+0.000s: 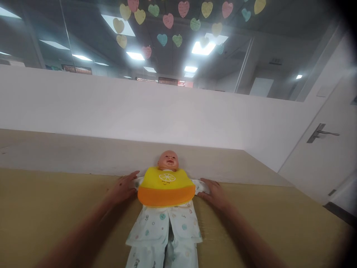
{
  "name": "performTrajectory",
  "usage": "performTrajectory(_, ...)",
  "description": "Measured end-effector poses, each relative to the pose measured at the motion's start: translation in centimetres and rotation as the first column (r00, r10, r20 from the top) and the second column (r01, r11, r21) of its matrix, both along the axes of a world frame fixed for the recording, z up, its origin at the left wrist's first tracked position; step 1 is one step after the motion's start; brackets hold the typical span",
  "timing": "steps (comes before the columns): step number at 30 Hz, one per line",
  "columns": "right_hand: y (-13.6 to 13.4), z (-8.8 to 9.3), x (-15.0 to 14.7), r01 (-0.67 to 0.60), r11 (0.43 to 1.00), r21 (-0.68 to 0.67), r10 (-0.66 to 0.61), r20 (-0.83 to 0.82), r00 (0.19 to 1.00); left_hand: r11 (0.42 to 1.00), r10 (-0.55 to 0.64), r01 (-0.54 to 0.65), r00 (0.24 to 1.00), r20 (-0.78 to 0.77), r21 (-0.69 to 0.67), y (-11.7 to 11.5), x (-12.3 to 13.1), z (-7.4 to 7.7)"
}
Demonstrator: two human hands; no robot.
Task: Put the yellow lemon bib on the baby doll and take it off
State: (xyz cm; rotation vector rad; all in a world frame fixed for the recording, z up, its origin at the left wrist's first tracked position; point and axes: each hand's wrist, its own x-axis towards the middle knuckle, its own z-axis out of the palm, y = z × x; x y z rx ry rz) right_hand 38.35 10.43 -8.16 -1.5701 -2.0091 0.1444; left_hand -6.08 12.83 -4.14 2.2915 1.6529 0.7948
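A baby doll (pixel 166 208) lies on its back on a tan tabletop (pixel 50 216), head away from me. It wears pale printed pyjamas with small round motifs. A yellow and orange bib (pixel 166 187) with a citrus-slice design covers its chest. My left hand (pixel 122 188) grips the end of the doll's sleeve (pixel 137 182) on the left side. On the other side, my right hand (pixel 213 193) has its fingers over the opposite sleeve (pixel 201 185). The doll's hands are hidden, and its legs run past the bottom of the view.
A beige ledge (pixel 83 156) runs behind the tabletop, in front of a white wall (pixel 139 111). To the right stands a white door with a lever handle (pixel 320 133). Colourful paper hearts (pixel 167 21) hang high up, above and beyond the wall, near glass partitions.
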Motion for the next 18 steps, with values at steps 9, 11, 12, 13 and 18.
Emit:
performTrajectory(9,0.7,-1.3,0.1,0.030,0.998,0.054,-0.022,-0.133,0.991,1.000,0.015,-0.015,0.995,0.095,-0.002,1.5,-1.0,-2.0)
performTrajectory(11,0.7,-1.3,0.1,0.035,0.998,0.053,-0.027,-0.138,0.990,1.000,0.012,-0.015,0.994,0.108,0.026,1.6,-1.1,-2.2)
performTrajectory(12,0.6,-1.3,0.1,0.039,0.998,0.053,-0.031,-0.140,0.990,0.999,0.009,-0.013,0.994,0.113,0.036,1.7,-1.2,-2.3)
performTrajectory(13,0.6,-1.3,0.1,0.040,0.998,0.056,-0.032,-0.143,0.989,0.999,0.009,-0.013,0.993,0.117,0.039,1.7,-1.2,-2.2)
performTrajectory(18,0.4,-1.6,0.1,0.014,0.996,0.088,0.001,-0.173,0.985,0.998,0.070,-0.069,0.988,0.134,-0.014,1.4,-1.0,-1.8)
